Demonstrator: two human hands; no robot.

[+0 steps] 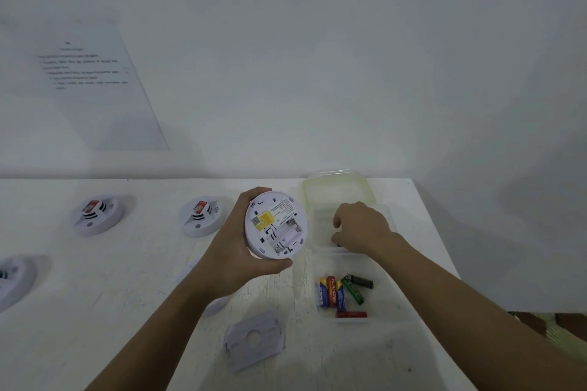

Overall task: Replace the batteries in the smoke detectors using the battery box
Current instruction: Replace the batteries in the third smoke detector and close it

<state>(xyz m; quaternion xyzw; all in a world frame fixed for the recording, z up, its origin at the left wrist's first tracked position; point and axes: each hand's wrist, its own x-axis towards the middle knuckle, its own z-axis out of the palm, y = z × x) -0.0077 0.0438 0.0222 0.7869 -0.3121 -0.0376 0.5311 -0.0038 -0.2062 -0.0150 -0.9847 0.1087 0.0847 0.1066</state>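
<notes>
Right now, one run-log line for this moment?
left hand: holds smoke detector, bay open | right hand: in battery box | loose batteries: near

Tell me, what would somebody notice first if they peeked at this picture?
First comes the round white smoke detector held up in the left hand mid-picture, its back turned to the camera and its battery slots open. Next are the colourful batteries lying loose on the white table near the right forearm, while the right hand reaches into a clear plastic box by the wall.
</notes>
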